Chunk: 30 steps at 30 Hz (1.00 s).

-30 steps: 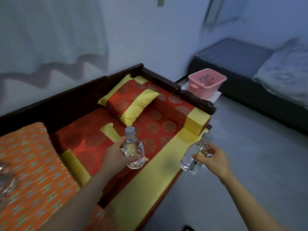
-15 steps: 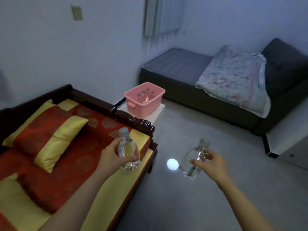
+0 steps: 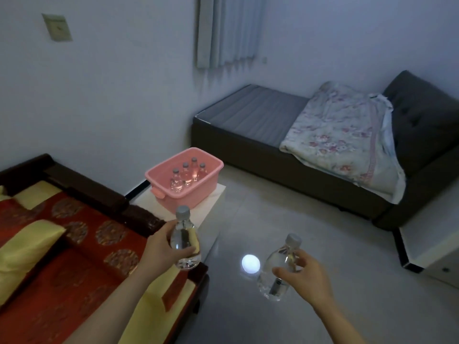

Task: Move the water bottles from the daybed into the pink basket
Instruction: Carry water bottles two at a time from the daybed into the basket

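My left hand (image 3: 159, 249) grips a clear water bottle (image 3: 185, 240) with a grey cap, upright, above the daybed's end corner. My right hand (image 3: 304, 276) holds a second clear water bottle (image 3: 275, 274), tilted, over the floor. The pink basket (image 3: 198, 192) stands on a white side table (image 3: 213, 204) beyond the daybed's end, ahead of both hands. Several capped bottles (image 3: 188, 174) stand upright inside it. The daybed (image 3: 74, 256) with its red and yellow cover fills the lower left.
A dark wooden rail (image 3: 99, 194) rims the daybed's end. A dark sofa bed (image 3: 298, 135) with a floral blanket (image 3: 347, 135) lies at the back right. A bright light reflection (image 3: 250, 263) shows on the grey tiled floor. A white ledge (image 3: 427, 244) sits at the right.
The view has swung right and closer to the basket. Both hands, each still holding a bottle, have travelled along the daybed towards the basket, which now looks larger and nearer.
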Motion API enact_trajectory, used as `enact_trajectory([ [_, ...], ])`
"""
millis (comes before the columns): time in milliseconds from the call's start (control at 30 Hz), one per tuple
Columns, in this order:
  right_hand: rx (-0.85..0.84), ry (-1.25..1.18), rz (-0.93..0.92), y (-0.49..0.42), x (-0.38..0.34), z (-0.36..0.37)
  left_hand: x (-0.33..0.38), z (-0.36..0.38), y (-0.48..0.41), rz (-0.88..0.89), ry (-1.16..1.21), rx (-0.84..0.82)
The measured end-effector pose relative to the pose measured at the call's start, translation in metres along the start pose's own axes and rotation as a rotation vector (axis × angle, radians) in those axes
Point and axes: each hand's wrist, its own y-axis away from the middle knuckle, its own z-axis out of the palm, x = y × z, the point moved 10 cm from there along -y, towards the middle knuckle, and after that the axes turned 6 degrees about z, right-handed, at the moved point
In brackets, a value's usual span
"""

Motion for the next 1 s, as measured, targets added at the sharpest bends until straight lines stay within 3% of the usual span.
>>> enact_trajectory([
  [267,-0.033,0.01,-0.067,-0.158,-0.052,-0.031,0.004,0.035,-0.131,-0.089,-0.041,0.069],
  [533,-0.15,-0.023,-0.174,-0.33,-0.115,-0.027,-0.014,0.049,-0.236,-0.212,-0.098,0.284],
  [800,-0.335,0.064,-0.321,-0.448,-0.202,0.029,-0.03,0.038,-0.282,-0.325,-0.117,0.462],
  [1000,-0.483,0.068,-0.394,-0.495,-0.26,0.12,-0.064,0.008,-0.318,-0.383,-0.136,0.564],
])
